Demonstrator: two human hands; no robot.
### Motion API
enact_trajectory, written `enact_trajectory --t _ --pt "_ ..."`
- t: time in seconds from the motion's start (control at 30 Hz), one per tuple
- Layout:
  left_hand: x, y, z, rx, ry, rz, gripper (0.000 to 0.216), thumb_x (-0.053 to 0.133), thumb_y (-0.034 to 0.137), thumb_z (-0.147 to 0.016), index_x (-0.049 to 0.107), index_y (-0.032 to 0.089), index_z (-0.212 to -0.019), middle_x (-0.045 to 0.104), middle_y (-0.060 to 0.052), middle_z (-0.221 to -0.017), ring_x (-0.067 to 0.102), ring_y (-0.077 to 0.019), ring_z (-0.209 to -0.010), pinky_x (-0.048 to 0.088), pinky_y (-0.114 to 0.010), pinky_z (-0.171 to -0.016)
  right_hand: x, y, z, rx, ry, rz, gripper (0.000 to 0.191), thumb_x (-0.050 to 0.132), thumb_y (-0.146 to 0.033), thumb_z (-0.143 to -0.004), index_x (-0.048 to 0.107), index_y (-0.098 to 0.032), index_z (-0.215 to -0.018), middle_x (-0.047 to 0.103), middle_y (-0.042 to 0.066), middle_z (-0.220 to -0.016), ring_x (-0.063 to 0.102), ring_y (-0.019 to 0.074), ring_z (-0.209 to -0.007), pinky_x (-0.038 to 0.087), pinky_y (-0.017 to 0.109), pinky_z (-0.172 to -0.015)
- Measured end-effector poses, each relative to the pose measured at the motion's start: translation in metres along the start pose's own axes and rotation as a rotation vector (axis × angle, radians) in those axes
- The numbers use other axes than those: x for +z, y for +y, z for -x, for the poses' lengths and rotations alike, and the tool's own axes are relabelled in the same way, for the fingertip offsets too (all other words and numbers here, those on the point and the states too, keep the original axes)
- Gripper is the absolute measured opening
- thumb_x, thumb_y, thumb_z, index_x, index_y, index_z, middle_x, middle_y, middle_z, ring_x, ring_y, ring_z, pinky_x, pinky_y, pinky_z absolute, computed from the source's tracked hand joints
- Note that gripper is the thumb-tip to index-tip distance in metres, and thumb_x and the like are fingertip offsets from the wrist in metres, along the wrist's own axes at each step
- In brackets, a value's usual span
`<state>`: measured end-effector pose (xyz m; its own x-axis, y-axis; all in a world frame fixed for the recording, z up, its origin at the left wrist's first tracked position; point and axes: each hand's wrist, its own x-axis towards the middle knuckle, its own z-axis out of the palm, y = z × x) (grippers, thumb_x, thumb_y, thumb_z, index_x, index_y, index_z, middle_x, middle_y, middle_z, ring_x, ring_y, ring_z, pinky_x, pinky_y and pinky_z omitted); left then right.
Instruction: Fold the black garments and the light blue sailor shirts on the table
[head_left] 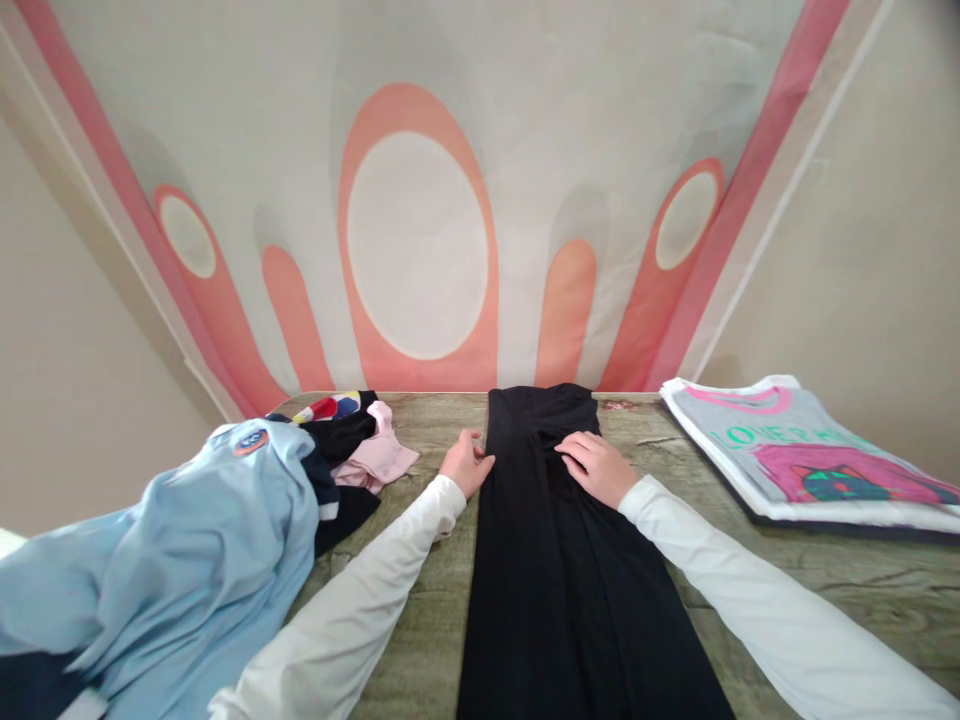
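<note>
A pair of black trousers lies lengthwise over the table in front of me, its waistband at the far end. My left hand is at the left edge of the trousers, below the waistband. Its fingers are slightly bent and apart, with the thumb tip at the cloth. On the upper right part of the trousers rests my right hand, fingers spread and pointing left beside a fold. Neither hand visibly grips the cloth. The fabric is creased and bunched between the hands, and its near end runs out of view.
Left of the trousers lies a loose heap with a light blue shirt, a pink garment and dark clothes. At the right is a flat stack of folded T-shirts. The wooden table meets a printed backdrop behind.
</note>
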<state>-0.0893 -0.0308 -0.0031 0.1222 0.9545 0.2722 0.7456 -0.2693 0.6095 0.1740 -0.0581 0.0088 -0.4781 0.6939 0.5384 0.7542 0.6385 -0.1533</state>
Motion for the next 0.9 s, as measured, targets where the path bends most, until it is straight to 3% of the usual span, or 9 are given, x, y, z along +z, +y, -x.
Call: enact_trajectory --t 0.2,0.27,0.4,0.5,0.67,0.8,0.9 --pt "-0.007 0.007 0.019 0.021 -0.002 -0.185 0.037 0.05 0.009 -0.07 0.043 0.015 -0.106 0.058 0.0 -0.069 0.059 -0.015 -0.067 0.043 -0.025 -0.066 -0.015 -0.037 0.023 -0.064 -0.091 -0.078 0.026 0.043 -0.023 -0.083 0.058 -0.021 -0.105 0.058 0.006 -0.103 0.052 0.0202 -0.093 0.042 0.038 -0.082" --pt "-0.011 0.009 0.022 0.037 0.0 -0.208 0.036 0.049 0.007 -0.071 0.045 0.015 -0.106 0.059 -0.003 -0.077 0.059 -0.0154 -0.071 0.044 -0.026 -0.069 -0.02 -0.05 0.031 -0.079 -0.125 -0.088 0.028 0.044 -0.025 -0.084 0.056 -0.022 -0.109 0.057 0.006 -0.108 0.052 0.0204 -0.096 0.042 0.038 -0.082" --pt "-0.014 0.014 0.03 0.148 -0.004 -0.212 0.027 0.053 0.019 -0.075 0.051 0.016 -0.102 0.053 -0.008 -0.101 0.055 -0.0173 -0.087 0.041 -0.029 -0.083 -0.027 -0.071 0.043 -0.091 -0.177 -0.101 0.032 0.044 -0.03 -0.085 0.052 -0.024 -0.115 0.054 0.006 -0.117 0.05 0.0208 -0.1 0.041 0.038 -0.083" --pt "-0.012 0.014 0.035 0.224 0.005 -0.257 0.027 0.057 0.027 -0.074 0.057 0.016 -0.099 0.053 -0.009 -0.099 0.052 -0.0209 -0.094 0.038 -0.033 -0.088 -0.03 -0.08 0.047 -0.102 -0.197 -0.114 0.032 0.043 -0.032 -0.085 0.053 -0.025 -0.115 0.053 0.005 -0.118 0.048 0.0212 -0.103 0.04 0.038 -0.084" --pt "-0.01 0.012 0.033 0.123 0.031 -0.325 0.019 0.056 0.026 -0.073 0.062 0.014 -0.085 0.057 -0.008 -0.086 0.053 -0.0197 -0.087 0.039 -0.031 -0.086 -0.031 -0.082 0.046 -0.074 -0.191 -0.133 0.032 0.042 -0.034 -0.085 0.054 -0.024 -0.113 0.051 0.007 -0.121 0.049 0.0214 -0.103 0.04 0.039 -0.084" --pt "-0.012 0.012 0.03 0.072 0.026 -0.334 0.012 0.055 0.023 -0.07 0.063 0.015 -0.066 0.059 -0.006 -0.071 0.055 -0.0177 -0.078 0.043 -0.026 -0.075 -0.03 -0.081 0.046 -0.059 -0.17 -0.147 0.032 0.043 -0.033 -0.085 0.054 -0.023 -0.114 0.05 0.007 -0.121 0.049 0.0215 -0.103 0.04 0.039 -0.084" --pt "-0.015 0.013 0.028 0.047 0.015 -0.335 0.011 0.055 0.022 -0.068 0.063 0.016 -0.063 0.06 -0.004 -0.067 0.056 -0.0167 -0.071 0.043 -0.025 -0.068 -0.029 -0.08 0.047 -0.053 -0.163 -0.15 0.032 0.043 -0.033 -0.085 0.054 -0.023 -0.113 0.05 0.008 -0.121 0.05 0.0213 -0.103 0.04 0.039 -0.085"
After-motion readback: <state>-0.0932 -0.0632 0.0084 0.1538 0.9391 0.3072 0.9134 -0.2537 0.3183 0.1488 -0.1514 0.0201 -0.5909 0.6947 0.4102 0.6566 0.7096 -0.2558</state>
